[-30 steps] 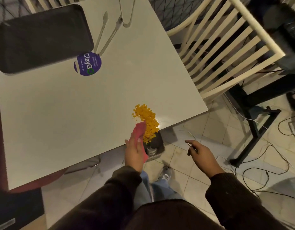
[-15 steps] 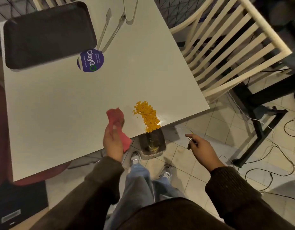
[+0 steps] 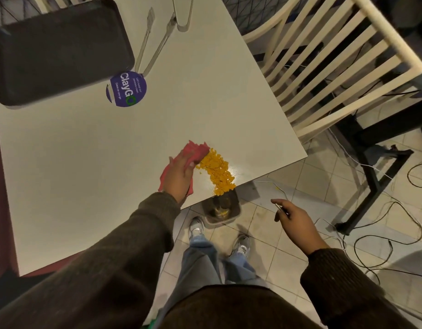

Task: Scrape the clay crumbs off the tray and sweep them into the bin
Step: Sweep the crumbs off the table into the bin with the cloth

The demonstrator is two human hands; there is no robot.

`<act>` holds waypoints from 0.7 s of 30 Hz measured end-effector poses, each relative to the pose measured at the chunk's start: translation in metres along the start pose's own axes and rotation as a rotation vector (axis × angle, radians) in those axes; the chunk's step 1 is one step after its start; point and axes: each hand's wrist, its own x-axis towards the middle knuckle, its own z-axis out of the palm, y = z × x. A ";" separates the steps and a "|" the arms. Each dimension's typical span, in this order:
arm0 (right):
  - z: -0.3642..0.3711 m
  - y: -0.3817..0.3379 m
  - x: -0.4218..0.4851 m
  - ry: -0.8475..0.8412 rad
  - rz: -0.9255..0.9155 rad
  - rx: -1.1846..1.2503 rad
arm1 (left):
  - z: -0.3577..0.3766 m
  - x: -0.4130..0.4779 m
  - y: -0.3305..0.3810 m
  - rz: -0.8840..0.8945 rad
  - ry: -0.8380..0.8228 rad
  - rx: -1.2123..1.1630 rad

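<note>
The loose heap of orange-yellow clay crumbs lies on the white tabletop, strung out in a band that runs to the near edge. Directly below that edge, on the tiled floor, stands the small grey bin, with a few bits already in it, I think, though its inside is dim. The dark rectangular tray sits well apart at the far left corner, looking bare.

The left hand presses a crumpled pink-red cloth flat on the table, fingers closed over it, the cloth's far end touching the left side of the heap. The right hand hangs off the table to the right of the bin, loosely pinching a thin metal tool; what kind I cannot tell.

These crumbs look dry, light and ready to scatter, so they want a broad, soft pusher rather than fingers. The cloth is limp, so it needs holding bunched with the palm bearing down, or pieces will slip underneath. Pushing gently toward the edge above the bin seems best; a hard flick would likely send crumbs past the narrow mouth.
</note>
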 end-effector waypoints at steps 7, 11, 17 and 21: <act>0.004 -0.011 0.003 0.000 -0.008 0.018 | 0.025 -0.032 -0.004 -0.037 -0.038 -0.062; 0.006 -0.013 0.004 0.005 -0.015 0.012 | 0.040 -0.054 0.003 -0.102 -0.033 -0.132; 0.006 -0.010 -0.002 0.002 -0.019 0.016 | 0.058 -0.069 0.001 -0.081 -0.040 -0.231; 0.006 -0.008 -0.006 -0.003 -0.025 0.008 | 0.066 -0.081 -0.004 -0.166 -0.086 -0.330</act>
